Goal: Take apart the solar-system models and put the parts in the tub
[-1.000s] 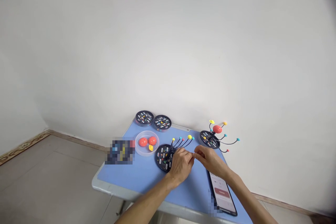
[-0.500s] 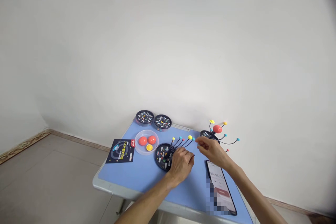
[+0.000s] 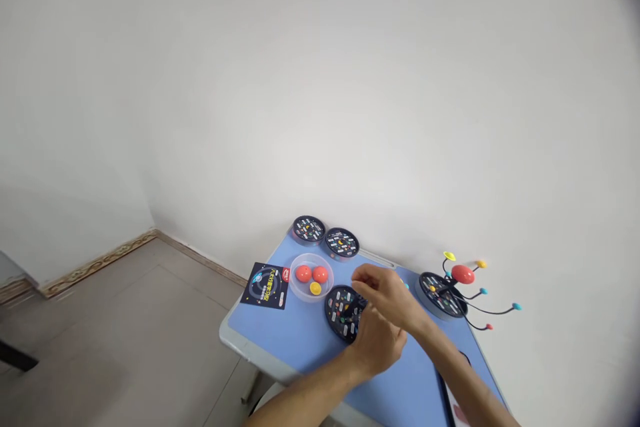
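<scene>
Lying well left of the black disc (image 3: pixel 337 313), a dark printed card (image 3: pixel 265 285) sits flat on the blue worktop (image 3: pixel 280 340), its corner near the edge. Nearer the disc, just behind and to its left, is a clear plastic dish (image 3: pixel 293 280) holding two red balls (image 3: pixel 311 273) and a small yellow piece (image 3: pixel 315 288). Two more round black discs (image 3: pixel 325 235) stand in a row behind the dish, one slightly further left than the other.

The black disc itself lies flat on the worktop, dotted with small labels and coloured spots, and both hands are over its right half. The left hand (image 3: pixel 377 347) comes in from the near edge, and its fingers are hidden behind the right hand, so their state cannot be told. The right hand (image 3: pixel 380 292) sits above it, with the fingers (image 3: pixel 363 275) curled and close together, pointing left. Whether they pinch anything cannot be told. A small blue bead (image 3: pixel 406 287) shows just right of that hand.

Well right of the disc stands a wire model (image 3: pixel 443 295) on its own black base, with a red ball (image 3: pixel 463 274) and coloured tips. Closer in, at the near right, the right forearm partly covers a phone (image 3: pixel 453 407).
</scene>
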The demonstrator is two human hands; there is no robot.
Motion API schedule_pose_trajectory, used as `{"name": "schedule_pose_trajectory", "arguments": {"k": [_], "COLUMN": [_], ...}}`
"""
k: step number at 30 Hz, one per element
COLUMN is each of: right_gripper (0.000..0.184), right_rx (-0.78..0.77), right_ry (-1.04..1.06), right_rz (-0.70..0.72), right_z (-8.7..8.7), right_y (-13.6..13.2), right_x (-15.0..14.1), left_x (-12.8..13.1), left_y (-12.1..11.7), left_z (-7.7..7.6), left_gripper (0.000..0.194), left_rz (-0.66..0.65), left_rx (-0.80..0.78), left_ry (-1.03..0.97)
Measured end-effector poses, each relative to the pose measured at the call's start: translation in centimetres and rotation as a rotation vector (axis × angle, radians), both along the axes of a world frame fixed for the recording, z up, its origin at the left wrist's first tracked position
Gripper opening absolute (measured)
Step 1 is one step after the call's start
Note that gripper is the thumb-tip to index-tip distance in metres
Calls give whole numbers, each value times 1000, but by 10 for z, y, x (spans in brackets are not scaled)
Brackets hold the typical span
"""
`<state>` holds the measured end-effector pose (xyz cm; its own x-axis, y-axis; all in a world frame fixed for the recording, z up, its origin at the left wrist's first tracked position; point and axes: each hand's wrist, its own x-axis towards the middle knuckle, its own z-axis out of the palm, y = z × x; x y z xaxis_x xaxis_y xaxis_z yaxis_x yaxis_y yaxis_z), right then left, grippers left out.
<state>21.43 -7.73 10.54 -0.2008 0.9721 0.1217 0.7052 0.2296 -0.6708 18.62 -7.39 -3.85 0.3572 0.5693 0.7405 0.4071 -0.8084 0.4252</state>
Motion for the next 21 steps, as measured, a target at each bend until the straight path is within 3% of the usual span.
{"name": "schedule_pose_trajectory", "arguments": {"k": [3, 6, 10, 15, 21], "right_gripper": [13, 21, 19, 23, 19], "right_rx": [64, 22, -10, -40, -19], "right_ry": [-187, -475, -575, -691, -733], "right_rz": [18, 49, 27, 57, 84], "right_z": [-13, -25, -37, -48, -45], "right_y": [22, 37, 48, 55, 50], "right_x": [-30, -54, -78, -95, -101], "left_x": [-1, -2, 1, -4, -9], "left_y": [-2, -1, 7, 8, 1], "left_z": [-6, -11, -10, 2, 12], "left_gripper": [13, 17, 14, 16, 20], "left_rz": [20, -24, -69, -71, -49], "left_rx": [22, 32, 35, 96, 59], "left_ry": [-18, -37, -76, -72, -36]}}
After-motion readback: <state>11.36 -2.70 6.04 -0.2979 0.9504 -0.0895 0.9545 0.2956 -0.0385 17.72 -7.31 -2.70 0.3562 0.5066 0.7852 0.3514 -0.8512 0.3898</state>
